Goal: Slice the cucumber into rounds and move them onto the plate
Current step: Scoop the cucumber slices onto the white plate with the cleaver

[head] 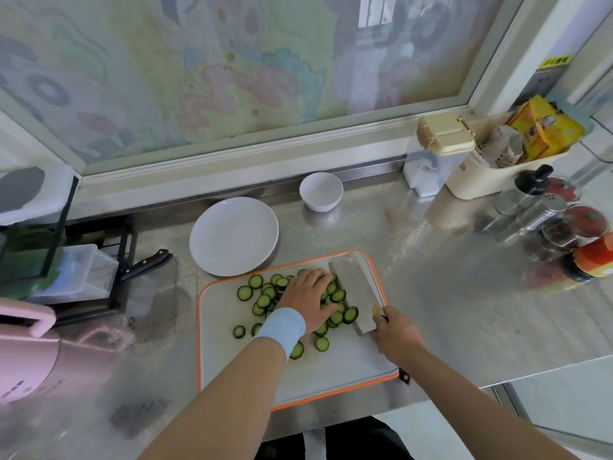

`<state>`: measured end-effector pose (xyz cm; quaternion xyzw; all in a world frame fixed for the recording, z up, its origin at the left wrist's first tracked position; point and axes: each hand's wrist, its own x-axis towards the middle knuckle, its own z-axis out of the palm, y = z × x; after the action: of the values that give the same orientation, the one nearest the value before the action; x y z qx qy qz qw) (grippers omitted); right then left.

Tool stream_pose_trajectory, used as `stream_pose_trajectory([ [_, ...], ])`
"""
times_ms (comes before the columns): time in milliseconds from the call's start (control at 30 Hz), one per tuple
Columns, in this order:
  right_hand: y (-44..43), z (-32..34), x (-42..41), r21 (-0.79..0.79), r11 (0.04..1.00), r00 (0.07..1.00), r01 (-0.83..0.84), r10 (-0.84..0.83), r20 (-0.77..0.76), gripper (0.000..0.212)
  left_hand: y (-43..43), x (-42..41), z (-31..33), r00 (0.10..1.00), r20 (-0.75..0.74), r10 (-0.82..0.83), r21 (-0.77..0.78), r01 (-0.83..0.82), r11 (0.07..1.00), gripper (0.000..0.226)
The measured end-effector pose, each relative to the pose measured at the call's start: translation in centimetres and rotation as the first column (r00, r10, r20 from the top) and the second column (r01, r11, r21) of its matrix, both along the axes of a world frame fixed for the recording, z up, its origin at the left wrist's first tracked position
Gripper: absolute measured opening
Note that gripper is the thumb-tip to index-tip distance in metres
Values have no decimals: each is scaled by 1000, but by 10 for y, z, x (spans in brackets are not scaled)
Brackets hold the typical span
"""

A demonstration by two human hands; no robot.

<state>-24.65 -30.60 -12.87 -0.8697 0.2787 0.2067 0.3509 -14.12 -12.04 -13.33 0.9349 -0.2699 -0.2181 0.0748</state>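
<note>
Several green cucumber rounds (254, 281) lie scattered on a grey cutting board with an orange rim (348, 370). My left hand (306, 298), with a light blue wristband, lies flat on the pile of rounds, fingers straight, pushing them against the wide blade of a cleaver (353, 287). My right hand (396, 333) grips the cleaver's handle at the board's right side, with the blade lying low on the board. A white plate (234, 235) with nothing on it stands just behind the board's left corner.
A small white bowl (321, 191) sits behind the plate. A black-handled knife (146, 262) and a rack stand at the left, a pink appliance (30, 353) at the near left. Spice jars (564, 227) and a cream caddy (491, 174) crowd the right.
</note>
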Motion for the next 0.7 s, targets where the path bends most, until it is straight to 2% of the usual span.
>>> stream_pose_trajectory([
  [167, 20, -5, 3, 124, 991, 994, -46, 58, -97, 16, 16, -7, -2, 996, 13, 89, -127, -86, 988, 72],
  [267, 33, -2, 4, 152, 986, 994, -74, 85, -70, 13, 18, -13, -2, 996, 15, 91, -142, -88, 986, 81],
  [333, 40, 1, 2, 211, 977, 998, -29, 39, -42, 16, 16, -18, -5, 996, 37, 77, -145, -71, 987, 85],
  [433, 48, -2, 2, 357, 933, 995, 56, -22, -97, 23, 11, -25, -9, 996, 74, 52, -143, -41, 989, 88],
  [700, 50, 11, -1, 449, 870, 975, 205, -223, -14, 30, 11, -31, -1, 979, 181, 89, -221, -48, 974, 81],
])
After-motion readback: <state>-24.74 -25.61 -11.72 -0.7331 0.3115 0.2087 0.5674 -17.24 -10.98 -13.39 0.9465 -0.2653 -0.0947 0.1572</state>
